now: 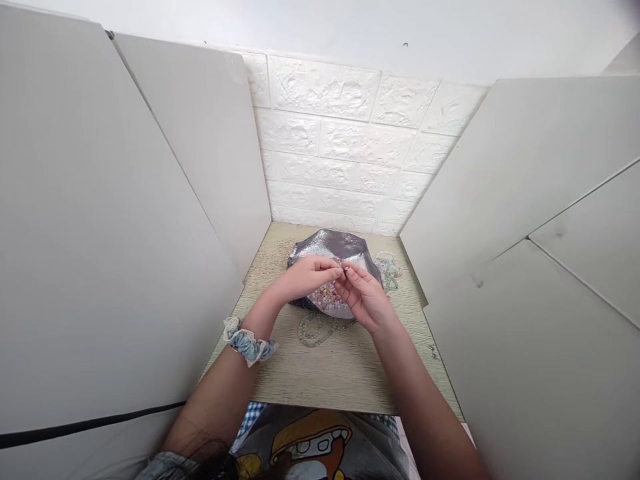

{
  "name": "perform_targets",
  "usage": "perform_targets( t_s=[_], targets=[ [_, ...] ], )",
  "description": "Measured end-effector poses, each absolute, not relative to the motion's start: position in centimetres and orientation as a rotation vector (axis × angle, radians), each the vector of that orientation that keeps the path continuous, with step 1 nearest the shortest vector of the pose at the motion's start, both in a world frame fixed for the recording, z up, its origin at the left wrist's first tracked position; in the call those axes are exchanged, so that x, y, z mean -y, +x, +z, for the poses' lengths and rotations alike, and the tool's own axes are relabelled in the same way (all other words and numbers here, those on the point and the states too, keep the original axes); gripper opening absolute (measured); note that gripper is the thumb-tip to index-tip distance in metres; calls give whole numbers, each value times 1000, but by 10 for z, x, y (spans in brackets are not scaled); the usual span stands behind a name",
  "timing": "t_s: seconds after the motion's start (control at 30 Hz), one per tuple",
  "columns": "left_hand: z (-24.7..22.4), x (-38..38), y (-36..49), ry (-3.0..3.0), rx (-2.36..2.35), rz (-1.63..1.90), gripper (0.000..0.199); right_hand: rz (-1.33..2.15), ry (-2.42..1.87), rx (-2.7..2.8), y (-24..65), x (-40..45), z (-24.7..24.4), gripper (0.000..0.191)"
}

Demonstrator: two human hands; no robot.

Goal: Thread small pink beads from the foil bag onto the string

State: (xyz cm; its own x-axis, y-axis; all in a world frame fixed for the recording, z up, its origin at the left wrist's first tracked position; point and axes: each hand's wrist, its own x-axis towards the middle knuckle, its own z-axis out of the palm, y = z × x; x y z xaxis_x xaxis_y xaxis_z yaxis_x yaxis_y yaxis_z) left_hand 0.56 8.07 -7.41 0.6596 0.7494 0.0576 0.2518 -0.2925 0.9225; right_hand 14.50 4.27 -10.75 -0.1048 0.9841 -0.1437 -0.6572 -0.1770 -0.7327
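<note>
My left hand (313, 275) and my right hand (364, 293) meet fingertip to fingertip above a dark bag with a silvery lining (345, 243). Thumb and forefinger of each hand are pinched together; a tiny pale bead seems to be at the right fingertips, while anything at the left ones is too small to name. Beneath the hands, many small pink, white and yellow beads (327, 299) lie in the bag's opening. A blue scrunchie with lace (250, 343) circles my left wrist.
Bead strings (315, 331) lie in front of the bag, and more strings (389, 272) lie to its right. Small metallic bits (433, 352) rest near the right edge of the wooden tabletop (325, 380). Grey panels (200, 133) flank both sides, with a white brick-pattern wall (340, 140) behind.
</note>
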Motion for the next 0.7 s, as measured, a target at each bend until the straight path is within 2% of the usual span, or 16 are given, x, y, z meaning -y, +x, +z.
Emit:
perform_targets(
  t_s=[0.7],
  targets=[
    [-70, -78, 6, 1835, -832, 621, 27, 1629, -623, 630, 144, -43, -111, 12]
  ],
)
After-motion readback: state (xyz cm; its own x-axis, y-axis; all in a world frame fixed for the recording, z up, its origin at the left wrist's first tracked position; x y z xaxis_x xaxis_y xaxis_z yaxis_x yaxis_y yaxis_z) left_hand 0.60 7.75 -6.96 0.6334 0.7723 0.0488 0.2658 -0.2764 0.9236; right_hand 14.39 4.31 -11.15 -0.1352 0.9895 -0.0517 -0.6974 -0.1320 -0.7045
